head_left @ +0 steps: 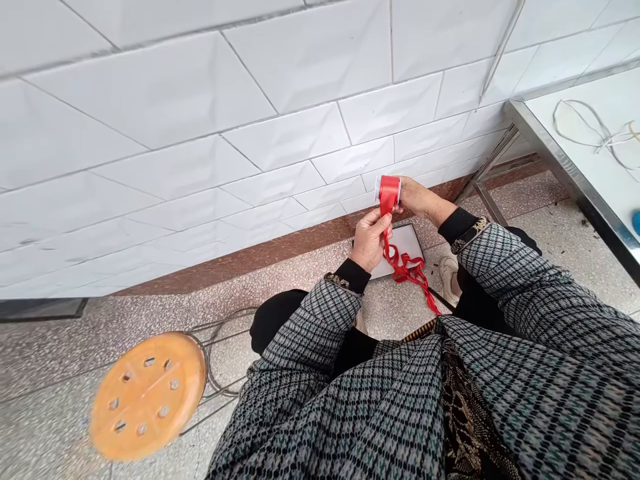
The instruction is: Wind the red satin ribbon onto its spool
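Observation:
A spool of red ribbon (389, 191) with white rims is held up in front of the tiled wall. My right hand (417, 198) grips the spool from its right side, most of the fingers hidden behind it. Just below, my left hand (371, 239) pinches the flat band of ribbon between thumb and fingers where it leaves the spool. From there a loose, twisted length of red ribbon (406, 265) hangs in curls towards my lap. Beneath it, a flat white panel with a dark edge (403, 244) lies on the floor.
To the left stands a round orange stool (149, 396) with holes in its seat and thin metal legs. A metal-framed table (555, 148) on the right carries a tangled white cord (607, 139). The white tiled wall (310, 143) rises close in front.

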Motion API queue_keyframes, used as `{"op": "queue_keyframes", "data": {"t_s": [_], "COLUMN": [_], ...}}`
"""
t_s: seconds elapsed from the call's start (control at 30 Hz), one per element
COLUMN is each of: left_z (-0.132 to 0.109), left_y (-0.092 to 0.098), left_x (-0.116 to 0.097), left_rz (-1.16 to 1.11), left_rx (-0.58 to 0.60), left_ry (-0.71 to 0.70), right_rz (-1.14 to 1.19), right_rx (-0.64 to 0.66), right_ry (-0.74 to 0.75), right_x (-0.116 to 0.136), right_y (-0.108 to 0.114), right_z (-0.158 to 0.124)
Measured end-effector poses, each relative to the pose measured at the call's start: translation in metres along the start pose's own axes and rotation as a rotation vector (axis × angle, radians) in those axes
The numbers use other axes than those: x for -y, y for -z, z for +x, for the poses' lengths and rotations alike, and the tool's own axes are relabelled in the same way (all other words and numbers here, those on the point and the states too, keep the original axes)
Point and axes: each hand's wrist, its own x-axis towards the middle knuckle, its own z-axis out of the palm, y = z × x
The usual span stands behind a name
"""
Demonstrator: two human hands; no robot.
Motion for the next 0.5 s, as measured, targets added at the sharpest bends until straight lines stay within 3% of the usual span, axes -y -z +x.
{"op": "queue_keyframes", "data": {"t_s": [0.27, 0.4, 0.5], "left_z": [0.0032, 0.0032, 0.0014], "left_y": [-0.0013, -0.0036, -0.004], "left_x": [0.0077, 0.0045, 0.001], "left_rz": [-0.029, -0.057, -0.083], "left_rx": [-0.034, 0.012, 0.037], "left_ry": [-0.171, -0.277, -0.28], "right_rz": [-0.01, 0.007, 0.025], "right_rx": [0.015, 0.029, 0.041], "right_ry": [0.03, 0.028, 0.027], "right_x": [-0.0014, -0.005, -0.0086], "right_y": [-0.001, 0.0004, 0.0013], "right_z": [0.0011, 0.0038, 0.006]}}
